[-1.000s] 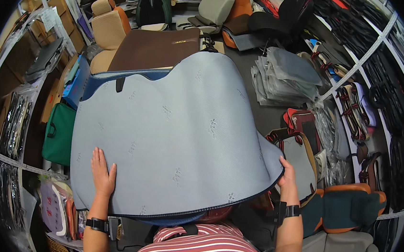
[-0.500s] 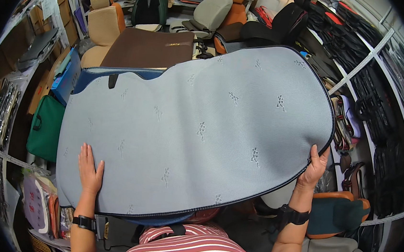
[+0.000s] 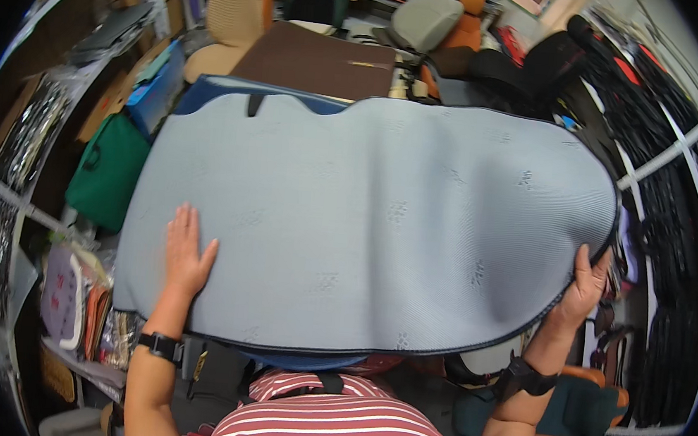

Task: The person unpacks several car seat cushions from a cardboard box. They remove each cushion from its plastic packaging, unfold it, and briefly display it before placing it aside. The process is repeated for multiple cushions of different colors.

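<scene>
A large light-grey fabric mat point(image 3: 301, 197) with dark edging and faint small motifs stretches across the middle in front of me. Flat on its left part lies my left hand point(image 3: 190, 254), fingers extended and pressed to the surface. At the mat's right end my right hand point(image 3: 585, 288) grips the rounded edge, thumb on top and the other fingers underneath, mostly hidden. That end is bowed, with soft folds running across the mat. A short black strap point(image 3: 255, 104) sits at the far left edge. Blue material point(image 3: 235, 92) shows beneath the mat.
Behind the mat lies a brown panel point(image 3: 317, 62), with a beige car seat point(image 3: 232, 21), a grey seat point(image 3: 426, 21) and a black seat point(image 3: 537, 64) beyond. A green case point(image 3: 108, 172) stands at left. Loaded shelves point(image 3: 671, 238) line both sides; a dark green and orange seat point(image 3: 573, 408) is at lower right.
The mat's right end has come lower and nearer, so the mat lies more level. My right hand keeps its grip; my left hand has slid slightly farther in. The view has shifted.
</scene>
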The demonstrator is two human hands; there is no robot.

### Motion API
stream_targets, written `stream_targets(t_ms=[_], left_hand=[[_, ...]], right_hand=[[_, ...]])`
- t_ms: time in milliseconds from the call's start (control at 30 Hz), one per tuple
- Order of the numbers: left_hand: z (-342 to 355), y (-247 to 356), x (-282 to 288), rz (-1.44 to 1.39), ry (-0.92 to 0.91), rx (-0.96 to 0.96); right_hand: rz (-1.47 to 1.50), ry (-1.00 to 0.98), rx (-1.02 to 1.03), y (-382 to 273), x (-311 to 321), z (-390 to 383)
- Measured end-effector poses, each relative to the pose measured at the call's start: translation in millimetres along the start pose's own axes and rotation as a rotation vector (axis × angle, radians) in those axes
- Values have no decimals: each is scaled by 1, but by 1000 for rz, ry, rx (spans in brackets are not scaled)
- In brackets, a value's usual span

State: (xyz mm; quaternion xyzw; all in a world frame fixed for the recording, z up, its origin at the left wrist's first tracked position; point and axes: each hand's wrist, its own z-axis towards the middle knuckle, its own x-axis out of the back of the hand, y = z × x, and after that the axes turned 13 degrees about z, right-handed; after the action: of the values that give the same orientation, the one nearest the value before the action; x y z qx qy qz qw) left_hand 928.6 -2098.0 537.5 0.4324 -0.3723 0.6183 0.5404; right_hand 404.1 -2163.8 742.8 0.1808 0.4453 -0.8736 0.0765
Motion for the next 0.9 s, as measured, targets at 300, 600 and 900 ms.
stream_targets(t_ms=[300,600,900], left_hand=[[-4,-6,2,2,-43,51],[-2,-1,7,-6,-64,74],[-28,-15,1,-1541,-220,317]], right_hand=[[264,-514,-470,67,-164,-81],[414,-669,-685,102,-249,-136],[-520,-1295,3,140,-259,-143]])
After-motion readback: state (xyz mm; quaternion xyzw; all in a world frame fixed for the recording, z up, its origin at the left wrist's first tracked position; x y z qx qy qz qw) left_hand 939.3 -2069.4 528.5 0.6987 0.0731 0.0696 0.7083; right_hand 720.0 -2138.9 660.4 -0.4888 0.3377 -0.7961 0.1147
